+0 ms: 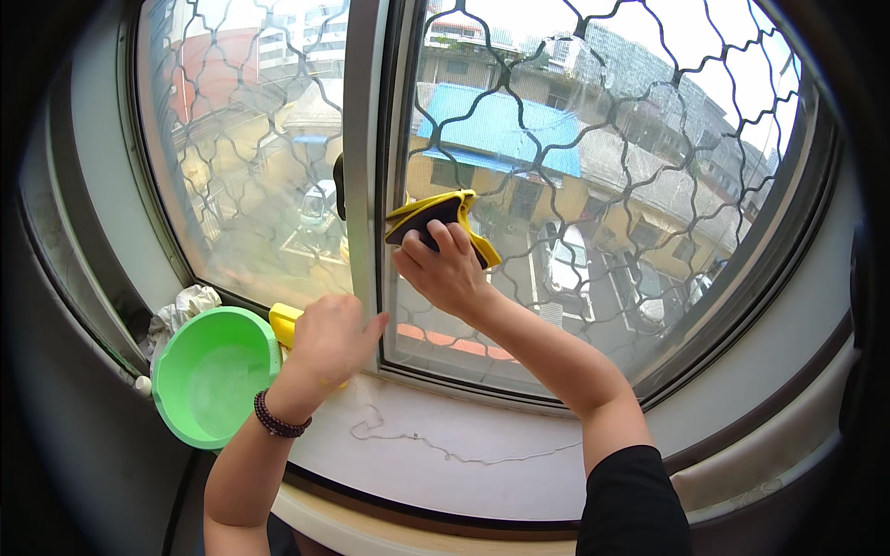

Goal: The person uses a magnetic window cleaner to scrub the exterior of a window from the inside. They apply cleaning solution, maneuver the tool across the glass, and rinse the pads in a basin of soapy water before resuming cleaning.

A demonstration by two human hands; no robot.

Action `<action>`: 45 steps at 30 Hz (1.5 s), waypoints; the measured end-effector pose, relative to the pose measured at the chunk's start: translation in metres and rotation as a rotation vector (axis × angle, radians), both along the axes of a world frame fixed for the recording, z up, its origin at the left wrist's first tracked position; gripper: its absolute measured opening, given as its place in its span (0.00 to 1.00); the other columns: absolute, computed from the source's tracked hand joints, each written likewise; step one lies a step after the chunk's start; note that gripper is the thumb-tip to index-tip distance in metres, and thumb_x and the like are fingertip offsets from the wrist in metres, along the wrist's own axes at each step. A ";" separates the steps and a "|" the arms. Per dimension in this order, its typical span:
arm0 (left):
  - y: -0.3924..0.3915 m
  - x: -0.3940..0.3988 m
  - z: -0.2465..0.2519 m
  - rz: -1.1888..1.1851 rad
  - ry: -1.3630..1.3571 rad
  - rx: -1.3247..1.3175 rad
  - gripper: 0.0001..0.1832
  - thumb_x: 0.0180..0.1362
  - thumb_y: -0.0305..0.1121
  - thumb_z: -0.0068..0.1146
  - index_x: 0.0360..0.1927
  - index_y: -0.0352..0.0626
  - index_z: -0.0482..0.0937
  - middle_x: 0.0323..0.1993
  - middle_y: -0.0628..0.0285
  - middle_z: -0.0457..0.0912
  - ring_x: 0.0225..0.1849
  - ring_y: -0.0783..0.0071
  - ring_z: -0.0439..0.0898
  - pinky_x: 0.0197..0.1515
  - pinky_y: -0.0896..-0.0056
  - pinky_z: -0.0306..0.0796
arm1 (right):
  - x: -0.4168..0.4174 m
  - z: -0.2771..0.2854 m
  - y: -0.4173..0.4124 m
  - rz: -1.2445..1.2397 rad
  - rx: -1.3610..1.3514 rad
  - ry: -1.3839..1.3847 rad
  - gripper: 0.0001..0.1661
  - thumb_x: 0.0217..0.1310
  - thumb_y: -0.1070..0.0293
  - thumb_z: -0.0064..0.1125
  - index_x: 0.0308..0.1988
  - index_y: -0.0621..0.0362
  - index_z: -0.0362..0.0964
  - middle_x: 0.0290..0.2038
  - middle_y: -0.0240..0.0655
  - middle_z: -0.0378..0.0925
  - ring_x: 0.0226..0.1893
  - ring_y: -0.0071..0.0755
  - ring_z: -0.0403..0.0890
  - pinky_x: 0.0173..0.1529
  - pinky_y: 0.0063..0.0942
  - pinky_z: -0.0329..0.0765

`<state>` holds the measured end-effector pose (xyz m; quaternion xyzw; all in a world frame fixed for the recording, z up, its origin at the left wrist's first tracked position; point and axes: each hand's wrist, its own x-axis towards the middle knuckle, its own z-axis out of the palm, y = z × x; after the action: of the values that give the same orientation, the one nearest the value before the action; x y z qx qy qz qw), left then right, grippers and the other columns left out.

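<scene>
My right hand (445,267) grips a yellow and black window-cleaning pad (438,221) and holds it against the right window pane (487,306), close to the middle frame. My left hand (334,337), with a dark beaded bracelet (274,419) at the wrist, is raised above the sill by the left pane (257,229). Its thumb points out to the right; the inner side of the fingers is hidden. Partly behind this hand is a yellow object (284,323), whose kind I cannot tell. A thin pale cord (480,460) runs loosely along the white sill (389,486).
A light green plastic basin (163,389) stands at the left end of the sill, with a crumpled whitish cloth (188,306) behind it. The grey middle frame (363,139) bears a black handle (339,187). A wavy metal security grille (612,118) stands outside the glass.
</scene>
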<state>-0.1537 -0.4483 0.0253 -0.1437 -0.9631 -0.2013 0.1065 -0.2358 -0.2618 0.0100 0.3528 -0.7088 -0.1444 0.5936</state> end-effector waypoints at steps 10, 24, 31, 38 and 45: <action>0.048 0.028 -0.034 -0.043 0.132 -0.035 0.14 0.59 0.40 0.52 0.31 0.37 0.76 0.22 0.47 0.79 0.28 0.50 0.80 0.32 0.54 0.72 | 0.007 0.034 0.025 0.145 0.418 -0.176 0.07 0.46 0.65 0.57 0.31 0.47 0.71 0.32 0.22 0.68 0.41 0.30 0.67 0.51 0.29 0.62; 0.008 -0.075 -0.042 0.209 0.209 0.356 0.23 0.52 0.46 0.59 0.43 0.38 0.73 0.37 0.49 0.82 0.42 0.48 0.80 0.45 0.53 0.73 | 0.002 0.081 0.032 0.195 0.855 -0.232 0.04 0.48 0.66 0.61 0.28 0.47 0.74 0.32 0.20 0.74 0.44 0.30 0.70 0.54 0.30 0.63; 0.015 -0.081 -0.050 0.240 0.249 0.325 0.25 0.53 0.49 0.58 0.44 0.37 0.72 0.35 0.46 0.81 0.40 0.45 0.79 0.43 0.50 0.72 | 0.022 0.150 0.062 0.154 1.050 -0.281 0.05 0.50 0.67 0.61 0.26 0.54 0.73 0.31 0.24 0.74 0.45 0.32 0.71 0.56 0.28 0.65; 0.014 -0.081 -0.052 0.241 0.345 0.328 0.21 0.53 0.47 0.58 0.39 0.38 0.73 0.27 0.53 0.81 0.32 0.49 0.80 0.37 0.53 0.72 | 0.037 0.214 0.105 0.073 0.891 -0.179 0.13 0.49 0.58 0.65 0.32 0.50 0.72 0.34 0.25 0.71 0.46 0.31 0.69 0.55 0.30 0.66; 0.010 -0.080 -0.054 0.245 0.417 0.319 0.19 0.53 0.47 0.59 0.34 0.40 0.72 0.24 0.56 0.80 0.29 0.51 0.80 0.33 0.54 0.71 | 0.073 0.253 0.182 -0.054 0.565 0.033 0.11 0.49 0.61 0.62 0.32 0.52 0.70 0.35 0.26 0.71 0.46 0.32 0.68 0.54 0.31 0.66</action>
<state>-0.2338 -0.4384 -0.0283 -0.0460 -0.8867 -0.3021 0.3468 -0.1625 -0.0802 0.2634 0.4828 -0.6399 -0.3578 0.4790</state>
